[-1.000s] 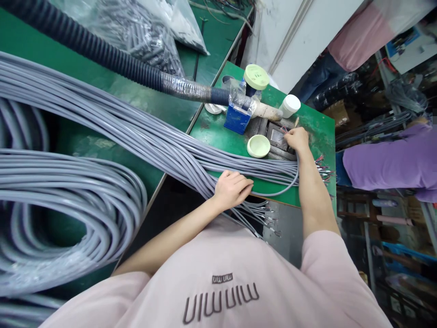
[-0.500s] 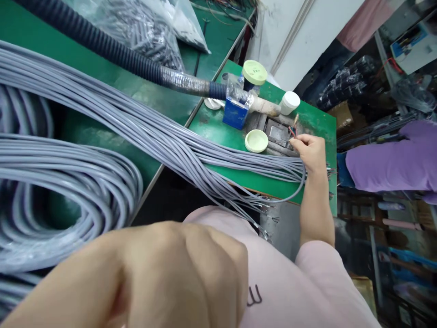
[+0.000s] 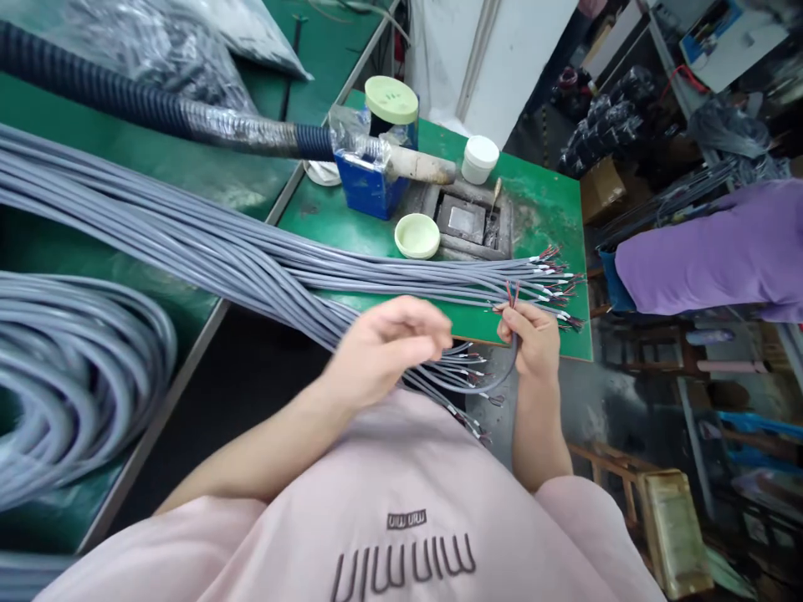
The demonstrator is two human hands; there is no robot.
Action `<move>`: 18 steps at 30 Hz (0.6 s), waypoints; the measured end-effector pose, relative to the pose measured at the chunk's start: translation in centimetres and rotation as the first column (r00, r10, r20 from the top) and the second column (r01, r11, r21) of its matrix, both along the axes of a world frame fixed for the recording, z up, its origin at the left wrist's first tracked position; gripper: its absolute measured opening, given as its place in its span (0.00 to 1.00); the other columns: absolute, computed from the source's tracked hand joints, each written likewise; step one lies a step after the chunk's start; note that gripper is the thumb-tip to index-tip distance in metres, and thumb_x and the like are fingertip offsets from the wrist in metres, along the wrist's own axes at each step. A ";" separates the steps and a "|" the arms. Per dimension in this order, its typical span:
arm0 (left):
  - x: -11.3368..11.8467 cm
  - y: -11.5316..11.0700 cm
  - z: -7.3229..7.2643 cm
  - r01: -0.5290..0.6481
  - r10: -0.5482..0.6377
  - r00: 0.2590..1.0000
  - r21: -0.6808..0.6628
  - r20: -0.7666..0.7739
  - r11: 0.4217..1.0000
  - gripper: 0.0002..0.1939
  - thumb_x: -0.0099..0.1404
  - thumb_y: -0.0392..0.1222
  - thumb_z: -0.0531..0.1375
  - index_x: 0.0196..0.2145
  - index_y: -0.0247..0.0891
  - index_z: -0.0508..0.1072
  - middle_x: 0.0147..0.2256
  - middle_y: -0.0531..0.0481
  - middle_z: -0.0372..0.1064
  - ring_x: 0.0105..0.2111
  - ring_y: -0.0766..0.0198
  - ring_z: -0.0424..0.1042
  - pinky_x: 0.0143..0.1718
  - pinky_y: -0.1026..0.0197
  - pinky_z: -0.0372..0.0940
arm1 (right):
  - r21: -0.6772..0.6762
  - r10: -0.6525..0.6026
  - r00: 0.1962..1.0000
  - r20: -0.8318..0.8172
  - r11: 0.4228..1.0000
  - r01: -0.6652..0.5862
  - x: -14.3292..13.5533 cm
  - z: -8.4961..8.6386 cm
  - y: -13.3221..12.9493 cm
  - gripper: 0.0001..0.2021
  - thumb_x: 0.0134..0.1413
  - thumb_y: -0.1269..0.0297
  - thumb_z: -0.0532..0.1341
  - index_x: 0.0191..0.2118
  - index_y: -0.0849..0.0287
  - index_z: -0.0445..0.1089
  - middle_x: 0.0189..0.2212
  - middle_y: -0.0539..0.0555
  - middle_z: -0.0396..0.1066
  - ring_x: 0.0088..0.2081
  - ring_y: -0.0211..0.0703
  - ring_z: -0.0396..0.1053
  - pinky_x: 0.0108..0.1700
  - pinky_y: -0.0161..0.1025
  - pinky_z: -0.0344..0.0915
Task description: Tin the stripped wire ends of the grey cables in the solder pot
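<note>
My right hand (image 3: 533, 334) is closed around the end of a grey cable (image 3: 515, 355), and the cable's thin red and dark wires stick up past the fingertips. The rest of this cable curves down and left below the hand. To its left, my left hand (image 3: 395, 347) hovers with fingers loosely bent and the thumb apart; nothing shows in it. Behind both hands runs a bundle of grey cables (image 3: 351, 269) with stripped, coloured wire ends at the right. More cable ends (image 3: 467, 359) hang over the table's front edge.
Beyond the bundle is a square solder pot (image 3: 464, 219) with a thin-handled tool (image 3: 497, 194). Around it stand a pale green dish (image 3: 416, 237), a white tub (image 3: 480, 159) and a blue box (image 3: 370, 192) under a hose (image 3: 244, 134). Coiled cables (image 3: 88, 351) lie left; a person in purple (image 3: 715, 247) is right.
My right hand has drawn the cable end away from the solder pot, toward my body. My left hand has moved from close to the camera out to the front of the cables.
</note>
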State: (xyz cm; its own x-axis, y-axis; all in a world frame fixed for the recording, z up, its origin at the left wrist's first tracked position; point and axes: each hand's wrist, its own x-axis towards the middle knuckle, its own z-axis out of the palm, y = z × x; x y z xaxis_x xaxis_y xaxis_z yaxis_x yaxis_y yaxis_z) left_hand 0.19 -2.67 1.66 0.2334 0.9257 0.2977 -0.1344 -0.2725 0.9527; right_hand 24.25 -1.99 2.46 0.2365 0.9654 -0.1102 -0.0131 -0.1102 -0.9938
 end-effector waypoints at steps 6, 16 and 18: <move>7.4 1.3 -1.2 0.062 -0.049 0.992 -0.111 0.120 0.992 0.17 0.55 0.56 0.67 0.36 0.41 0.77 0.28 0.52 0.70 0.28 0.65 0.71 0.30 0.59 0.68 | 0.035 0.033 0.998 -0.049 0.999 -0.032 -1.7 -0.5 -1.3 0.08 0.47 0.59 0.67 0.24 0.57 0.75 0.14 0.45 0.62 0.18 0.32 0.55 0.23 0.34 0.52; 6.6 2.4 -2.8 -0.107 0.162 0.924 -0.171 0.347 0.979 0.06 0.59 0.43 0.67 0.34 0.41 0.79 0.29 0.53 0.68 0.27 0.71 0.65 0.29 0.66 0.62 | 0.037 0.253 0.963 -0.097 0.967 -0.251 -4.3 -0.6 -1.9 0.16 0.53 0.57 0.64 0.46 0.55 0.73 0.18 0.45 0.69 0.18 0.33 0.61 0.21 0.32 0.57; 5.7 2.2 -2.3 -0.185 0.183 0.937 -0.019 0.298 0.982 0.04 0.58 0.40 0.68 0.33 0.42 0.80 0.27 0.53 0.68 0.28 0.70 0.65 0.31 0.65 0.62 | 0.054 0.282 0.950 -0.136 0.959 -0.277 -4.8 -0.7 -2.6 0.25 0.55 0.56 0.63 0.58 0.53 0.65 0.19 0.45 0.69 0.17 0.33 0.60 0.20 0.32 0.57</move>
State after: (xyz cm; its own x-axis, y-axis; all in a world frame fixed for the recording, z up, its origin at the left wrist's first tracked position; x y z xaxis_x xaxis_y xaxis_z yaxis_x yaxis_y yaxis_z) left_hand 5.90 -0.44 -0.63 -0.0410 0.9410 0.3358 -0.3573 -0.3277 0.8746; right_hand 19.49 -4.57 1.81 -0.0591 0.9943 -0.0891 -0.1263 -0.0960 -0.9873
